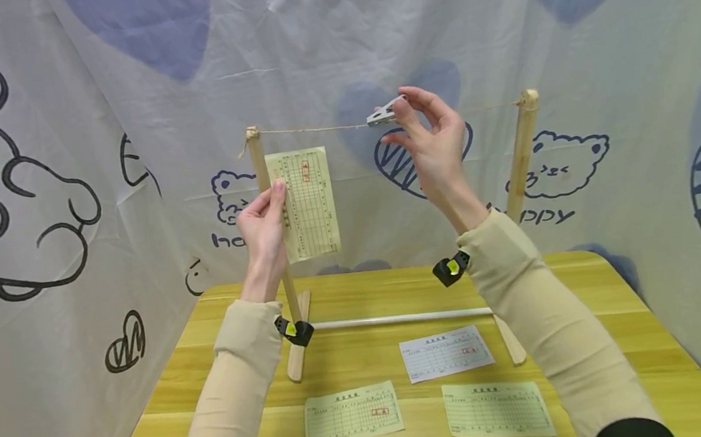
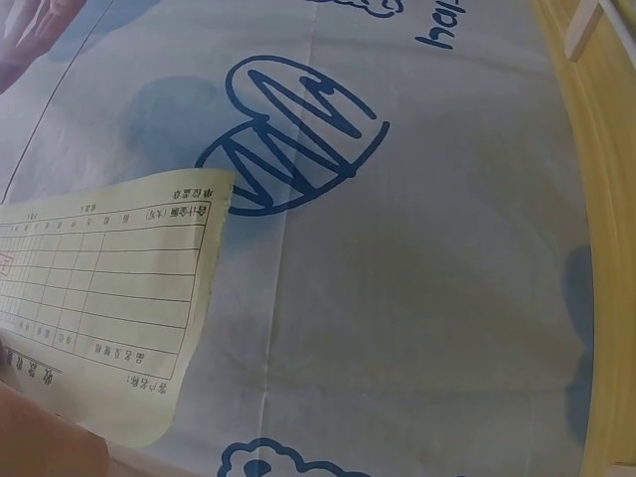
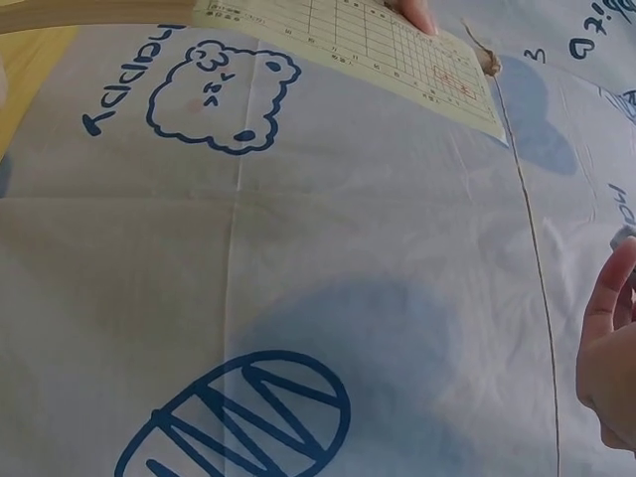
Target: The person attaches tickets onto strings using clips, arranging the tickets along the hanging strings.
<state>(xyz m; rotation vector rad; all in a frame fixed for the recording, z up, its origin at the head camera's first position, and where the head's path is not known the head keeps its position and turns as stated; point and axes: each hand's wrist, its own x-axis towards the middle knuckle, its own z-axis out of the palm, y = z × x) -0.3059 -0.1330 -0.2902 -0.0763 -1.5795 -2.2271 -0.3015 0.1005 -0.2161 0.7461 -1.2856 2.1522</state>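
My left hand [image 1: 265, 227] pinches a yellow printed receipt slip [image 1: 307, 209] by its left edge, holding it upright just below the string [image 1: 308, 130] near the left post. In the left wrist view the slip [image 2: 109, 268] covers the lower left. My right hand [image 1: 436, 144] is raised at the middle of the string, with a light grey clothespin [image 1: 385, 112] between thumb and fingers. The clothespin's tip points left and meets the string in the head view; whether it grips the string I cannot tell. The right wrist view shows the right hand [image 3: 608, 348] at its edge.
A wooden frame with a left post [image 1: 258, 160] and a right post [image 1: 521, 156] carries the string; a white rod [image 1: 401, 319] joins its feet. On the wooden table [image 1: 250, 417] lie a white slip [image 1: 447, 354], a yellow slip [image 1: 353, 416] and another yellow slip [image 1: 498, 411]. A printed curtain hangs behind.
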